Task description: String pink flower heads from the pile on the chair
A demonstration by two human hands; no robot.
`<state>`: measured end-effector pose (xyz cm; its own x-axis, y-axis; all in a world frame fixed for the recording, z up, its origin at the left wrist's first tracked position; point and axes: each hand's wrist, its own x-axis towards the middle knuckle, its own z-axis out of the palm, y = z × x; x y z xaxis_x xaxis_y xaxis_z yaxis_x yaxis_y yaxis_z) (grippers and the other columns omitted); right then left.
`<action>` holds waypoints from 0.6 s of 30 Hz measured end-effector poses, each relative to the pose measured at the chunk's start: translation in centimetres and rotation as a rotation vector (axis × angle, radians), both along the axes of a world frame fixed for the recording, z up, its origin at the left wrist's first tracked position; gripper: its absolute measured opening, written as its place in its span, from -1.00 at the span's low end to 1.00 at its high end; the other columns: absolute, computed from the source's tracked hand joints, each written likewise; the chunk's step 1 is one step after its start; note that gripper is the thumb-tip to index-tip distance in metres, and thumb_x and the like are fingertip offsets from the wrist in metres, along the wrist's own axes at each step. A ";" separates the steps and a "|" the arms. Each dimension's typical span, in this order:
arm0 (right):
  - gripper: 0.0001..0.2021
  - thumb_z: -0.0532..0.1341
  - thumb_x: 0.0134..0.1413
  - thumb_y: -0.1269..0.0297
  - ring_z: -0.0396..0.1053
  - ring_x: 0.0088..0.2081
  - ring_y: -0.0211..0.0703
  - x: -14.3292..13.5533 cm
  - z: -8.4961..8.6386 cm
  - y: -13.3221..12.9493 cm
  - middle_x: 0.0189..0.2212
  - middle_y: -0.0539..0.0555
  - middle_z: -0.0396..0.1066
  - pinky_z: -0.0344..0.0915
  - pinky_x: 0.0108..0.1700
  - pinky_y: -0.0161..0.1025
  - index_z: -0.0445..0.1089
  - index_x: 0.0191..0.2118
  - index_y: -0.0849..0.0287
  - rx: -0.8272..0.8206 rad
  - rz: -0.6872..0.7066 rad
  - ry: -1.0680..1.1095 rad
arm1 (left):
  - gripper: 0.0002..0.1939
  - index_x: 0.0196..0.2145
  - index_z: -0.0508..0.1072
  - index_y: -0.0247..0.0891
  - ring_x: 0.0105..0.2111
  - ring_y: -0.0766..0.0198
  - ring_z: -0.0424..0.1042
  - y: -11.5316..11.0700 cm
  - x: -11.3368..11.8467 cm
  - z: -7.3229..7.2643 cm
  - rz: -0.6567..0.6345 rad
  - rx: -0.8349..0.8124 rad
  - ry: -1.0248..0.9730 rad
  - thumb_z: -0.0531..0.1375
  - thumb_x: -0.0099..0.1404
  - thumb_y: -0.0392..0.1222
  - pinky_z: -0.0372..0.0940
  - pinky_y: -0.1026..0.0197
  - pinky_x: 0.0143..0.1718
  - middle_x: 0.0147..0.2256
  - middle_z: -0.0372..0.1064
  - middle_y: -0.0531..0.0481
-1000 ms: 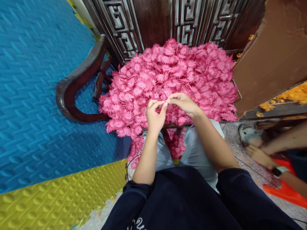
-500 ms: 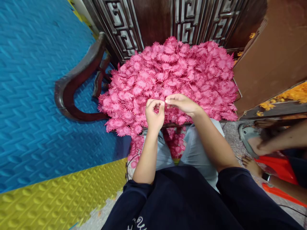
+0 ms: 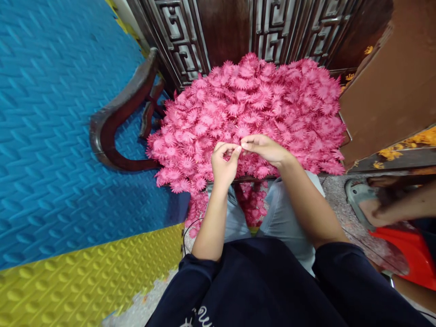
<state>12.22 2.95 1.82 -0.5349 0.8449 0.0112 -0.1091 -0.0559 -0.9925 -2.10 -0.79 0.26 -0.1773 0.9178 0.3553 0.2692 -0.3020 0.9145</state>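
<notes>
A broad heap of pink artificial flower heads [image 3: 235, 109] covers the seat of a dark wooden bench in front of me. Above the near side of the heap, my left hand [image 3: 225, 164] pinches with thumb and forefinger. My right hand [image 3: 264, 149] meets it fingertip to fingertip, its thumb and fingers also pressed together. Whatever the fingertips hold is too small to make out against the pink. More pink flowers [image 3: 252, 204] lie below the seat edge, between my knees.
A curved wooden armrest [image 3: 126, 109] bounds the heap on the left, beside blue matting [image 3: 51, 136] and yellow matting [image 3: 102, 272]. A brown cardboard sheet [image 3: 391, 91] stands at the right, near orange flowers [image 3: 391, 152]. Another person's sandalled foot [image 3: 366, 206] and a red plastic object [image 3: 408, 250] are at lower right.
The whole view has shifted slightly, with the scene now farther right. My hands stay together at the fingertips over the flowers. The other person's watch arm has moved lower.
</notes>
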 end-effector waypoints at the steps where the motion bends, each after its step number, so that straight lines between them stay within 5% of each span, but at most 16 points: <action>1: -0.68 0.32 -0.15 0.04 0.10 -0.45 -0.36 -0.1 0.0 0.0 -0.56 -0.09 0.19 0.04 -0.32 -0.33 0.33 -0.51 0.23 0.003 -0.004 0.000 | -0.91 -0.51 0.44 -0.26 -0.44 0.38 0.27 0.0 0.1 0.0 0.004 0.001 0.010 0.21 0.14 -0.31 0.22 0.30 -0.36 -0.49 0.25 0.05; 13: -0.56 0.31 -0.22 -0.11 0.20 -0.41 -0.33 -0.2 -0.7 0.1 -0.52 -0.07 0.21 0.11 -0.25 -0.32 0.25 -0.50 0.20 -0.014 -0.092 -0.002 | -0.78 -0.45 0.29 -0.23 -0.43 0.36 0.20 0.3 0.0 -1.3 0.013 0.009 -0.116 0.13 0.25 -0.05 0.15 0.27 -0.32 -0.47 0.18 0.05; 18: -0.69 0.29 -0.10 0.07 0.20 -0.43 -0.35 -0.5 -1.1 0.5 -0.52 -0.07 0.22 0.14 -0.28 -0.33 0.24 -0.47 0.21 -0.072 -0.181 0.035 | -0.68 -0.41 0.19 -0.21 -0.44 0.36 0.16 0.5 0.0 -1.6 0.223 0.087 -0.160 0.03 0.28 0.11 0.14 0.27 -0.35 -0.46 0.09 0.08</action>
